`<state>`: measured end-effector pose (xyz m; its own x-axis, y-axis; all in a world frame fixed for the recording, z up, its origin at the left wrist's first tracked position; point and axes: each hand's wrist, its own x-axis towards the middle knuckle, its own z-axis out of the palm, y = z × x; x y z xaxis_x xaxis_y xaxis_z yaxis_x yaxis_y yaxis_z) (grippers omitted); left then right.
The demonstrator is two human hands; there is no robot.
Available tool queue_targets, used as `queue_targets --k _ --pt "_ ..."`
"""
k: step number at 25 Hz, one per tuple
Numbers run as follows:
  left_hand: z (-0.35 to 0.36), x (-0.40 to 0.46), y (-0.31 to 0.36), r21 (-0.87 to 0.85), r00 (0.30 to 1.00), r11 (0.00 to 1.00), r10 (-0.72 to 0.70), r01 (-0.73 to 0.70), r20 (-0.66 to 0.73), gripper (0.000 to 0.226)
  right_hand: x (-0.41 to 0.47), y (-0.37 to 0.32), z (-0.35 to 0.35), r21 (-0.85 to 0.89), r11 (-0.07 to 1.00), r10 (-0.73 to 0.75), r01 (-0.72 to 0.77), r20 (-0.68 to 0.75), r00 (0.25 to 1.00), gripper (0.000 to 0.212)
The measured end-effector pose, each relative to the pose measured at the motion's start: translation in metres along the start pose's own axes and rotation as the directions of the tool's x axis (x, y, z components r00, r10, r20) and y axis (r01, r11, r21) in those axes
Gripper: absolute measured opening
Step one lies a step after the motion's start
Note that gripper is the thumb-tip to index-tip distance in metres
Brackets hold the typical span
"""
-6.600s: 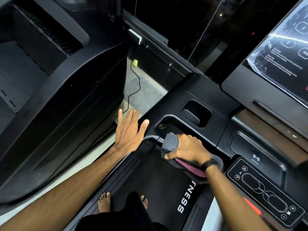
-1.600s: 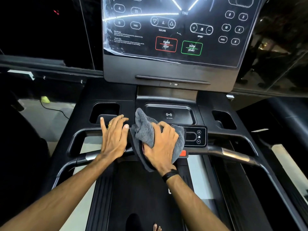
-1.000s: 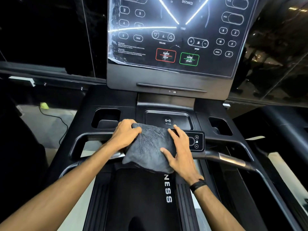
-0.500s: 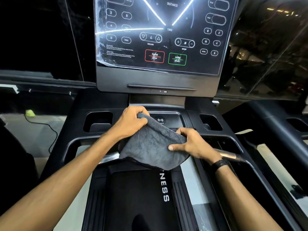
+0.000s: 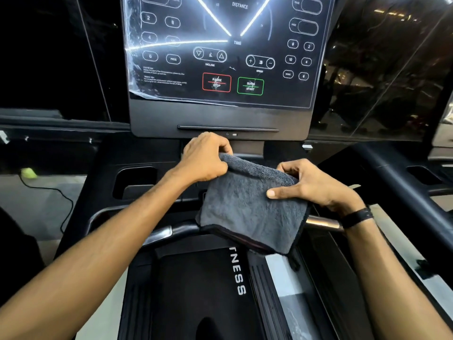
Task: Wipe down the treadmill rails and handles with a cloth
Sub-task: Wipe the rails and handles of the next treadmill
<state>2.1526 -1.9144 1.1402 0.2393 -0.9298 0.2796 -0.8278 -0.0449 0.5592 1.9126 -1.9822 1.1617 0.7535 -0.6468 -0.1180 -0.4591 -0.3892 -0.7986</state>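
Observation:
A grey cloth (image 5: 247,207) hangs folded in the air over the middle of the treadmill's front handlebar (image 5: 171,233). My left hand (image 5: 206,158) pinches its upper left corner. My right hand (image 5: 311,185) grips its upper right edge, thumb across the front face. The cloth hides the small control pad and the middle of the bar. A silver grip section (image 5: 323,223) of the bar shows just right of the cloth, below my right wrist.
The console screen (image 5: 228,50) stands directly ahead, with cup pockets (image 5: 134,180) left and right of the tray. The black belt (image 5: 196,290) runs below. A second machine's rail (image 5: 404,192) lies to the right. A black cable (image 5: 61,200) trails on the floor at left.
Both hands have lifted the cloth off the handlebar and spread it flat between them. My left hand rose toward the console base and the right hand moved up and right.

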Motion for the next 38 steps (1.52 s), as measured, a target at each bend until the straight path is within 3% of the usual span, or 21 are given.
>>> queue_targets --k 2,4,6,8,9,11,14,16,18,20,22,25,27,29,32,34,38 --pt "0.007 0.001 0.004 -0.043 0.999 0.998 -0.039 0.038 -0.021 0.027 -0.005 0.002 -0.004 -0.004 1.000 -0.009 0.008 -0.052 0.999 0.037" --pt "0.007 0.006 0.006 -0.112 0.994 0.993 -0.046 0.035 -0.095 0.025 -0.004 0.005 -0.009 -0.045 0.998 -0.044 0.035 -0.213 0.976 0.039" --pt "-0.003 0.011 0.015 -0.234 0.956 0.964 0.056 -0.127 -0.288 0.021 -0.002 0.005 -0.013 -0.150 0.977 -0.203 0.150 -0.452 0.869 0.036" --pt "-0.015 0.008 0.025 -0.291 0.846 0.886 0.181 -0.362 -0.501 0.014 -0.004 -0.001 -0.014 -0.251 0.927 -0.374 0.278 -0.603 0.705 0.032" --pt "-0.019 0.001 0.027 -0.277 0.800 0.855 0.231 -0.439 -0.554 0.010 -0.005 -0.002 -0.013 -0.274 0.907 -0.421 0.321 -0.613 0.668 0.031" --pt "-0.011 -0.022 0.019 -0.202 0.773 0.843 0.326 -0.498 -0.544 0.006 -0.008 0.009 0.001 -0.269 0.895 -0.447 0.357 -0.530 0.720 0.029" --pt "0.037 -0.072 -0.028 -0.141 0.888 0.894 0.382 -0.425 -0.256 0.009 -0.009 0.063 0.049 -0.340 0.917 -0.298 0.208 -0.238 0.925 0.038" --pt "0.068 -0.097 -0.055 -0.054 0.931 0.930 0.365 -0.365 0.004 0.009 -0.007 0.096 0.089 -0.481 0.865 -0.212 0.140 -0.098 0.972 0.041" --pt "0.086 -0.105 -0.066 0.000 0.932 0.937 0.348 -0.350 0.102 0.008 -0.007 0.110 0.116 -0.605 0.793 -0.197 0.072 -0.143 0.970 0.053" --pt "0.087 -0.104 -0.067 0.009 0.947 0.950 0.310 -0.312 0.087 0.010 -0.013 0.104 0.129 -0.673 0.740 -0.202 -0.017 -0.246 0.948 0.079" --pt "0.087 -0.105 -0.069 0.003 0.953 0.954 0.298 -0.299 0.057 0.018 -0.021 0.094 0.139 -0.649 0.761 -0.223 -0.023 -0.294 0.930 0.094" --pt "0.086 -0.112 -0.072 -0.065 0.946 0.946 0.322 -0.319 0.039 0.025 -0.014 0.080 0.159 -0.514 0.858 -0.212 -0.016 -0.380 0.900 0.090" --pt "0.084 -0.117 -0.075 -0.175 0.950 0.934 0.307 -0.311 -0.050 0.022 0.001 0.072 0.185 -0.507 0.860 -0.182 -0.065 -0.422 0.888 0.082" --pt "0.083 -0.120 -0.082 -0.316 0.960 0.921 0.159 -0.227 -0.229 0.020 0.018 0.066 0.215 -0.523 0.832 -0.096 -0.182 -0.460 0.883 0.087" --pt "0.085 -0.113 -0.093 -0.429 0.882 0.903 -0.179 -0.029 -0.435 0.023 0.055 0.046 0.231 -0.489 0.786 0.019 -0.377 -0.591 0.806 0.101" --pt "0.091 -0.103 -0.095 -0.404 0.845 0.909 -0.292 0.101 -0.448 0.028 0.074 0.038 0.224 -0.520 0.748 0.002 -0.413 -0.621 0.784 0.098" --pt "0.104 -0.081 -0.087 -0.315 0.875 0.919 -0.342 0.235 -0.344 0.048 0.084 0.071 0.179 -0.563 0.714 -0.067 -0.415 -0.646 0.761 0.080"
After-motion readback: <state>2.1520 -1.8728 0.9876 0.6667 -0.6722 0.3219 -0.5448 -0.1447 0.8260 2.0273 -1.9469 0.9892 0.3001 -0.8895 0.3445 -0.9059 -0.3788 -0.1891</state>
